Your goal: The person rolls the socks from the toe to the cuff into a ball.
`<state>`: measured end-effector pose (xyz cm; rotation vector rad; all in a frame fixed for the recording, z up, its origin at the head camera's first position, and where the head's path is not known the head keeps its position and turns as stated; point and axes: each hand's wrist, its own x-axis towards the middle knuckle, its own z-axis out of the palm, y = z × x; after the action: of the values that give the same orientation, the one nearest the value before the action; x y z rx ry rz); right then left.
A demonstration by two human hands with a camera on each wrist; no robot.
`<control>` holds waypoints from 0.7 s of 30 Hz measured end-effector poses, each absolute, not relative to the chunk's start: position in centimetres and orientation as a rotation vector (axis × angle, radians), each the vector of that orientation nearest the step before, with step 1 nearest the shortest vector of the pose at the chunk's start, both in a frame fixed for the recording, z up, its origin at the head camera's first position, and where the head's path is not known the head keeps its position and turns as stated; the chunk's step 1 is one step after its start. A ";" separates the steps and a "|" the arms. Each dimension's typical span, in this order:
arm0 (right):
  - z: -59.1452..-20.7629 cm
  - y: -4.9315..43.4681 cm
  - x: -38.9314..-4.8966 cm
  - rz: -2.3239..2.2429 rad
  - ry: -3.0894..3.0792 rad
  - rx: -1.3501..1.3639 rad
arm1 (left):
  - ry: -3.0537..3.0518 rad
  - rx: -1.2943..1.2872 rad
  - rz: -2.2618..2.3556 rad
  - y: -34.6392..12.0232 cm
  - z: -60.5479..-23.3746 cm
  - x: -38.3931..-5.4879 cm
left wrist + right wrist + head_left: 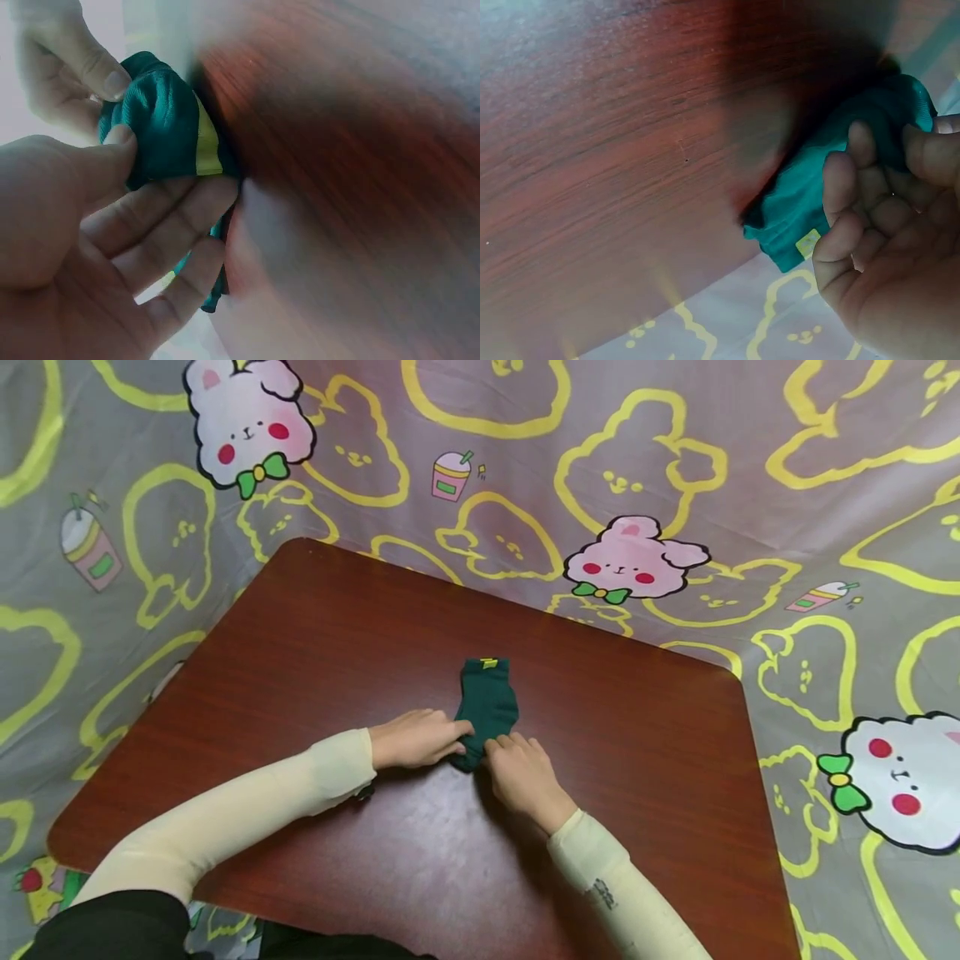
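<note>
Both hands, the left (415, 739) and right (521, 770), pinch the near end of a green sock (487, 706) lying mid-bench (300, 635). With such shallow fingertip holds, the fabric could slip free or bunch unevenly.

No readable text, brand or number appears in any view. A small dark printed mark on the cream right sleeve (602, 893) is too small to make out, and the yellow tag on the green sock (488, 706) shows no legible lettering.
</note>
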<state>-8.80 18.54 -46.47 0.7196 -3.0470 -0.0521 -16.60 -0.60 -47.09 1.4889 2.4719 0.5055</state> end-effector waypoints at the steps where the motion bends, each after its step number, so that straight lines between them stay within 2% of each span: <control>1: -46.5 18.5 -8.9 -0.042 -3.066 0.708 | 2.475 1.484 0.518 -0.6 -47.1 -16.6; 7: -46.9 18.5 -9.4 0.013 -3.073 0.610 | 2.518 1.497 0.570 -0.3 -47.2 -16.7; 14: -47.4 18.5 -9.4 -0.006 -2.925 0.547 | 2.617 1.557 0.411 0.1 -47.6 -16.6; 21: -48.1 18.6 -9.5 -0.066 -2.725 0.704 | 2.743 1.667 0.343 0.2 -48.2 -17.0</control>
<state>-9.55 18.63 -48.15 0.7043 -2.7255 -0.0664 -16.96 0.23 -48.22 1.6673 2.7426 0.3428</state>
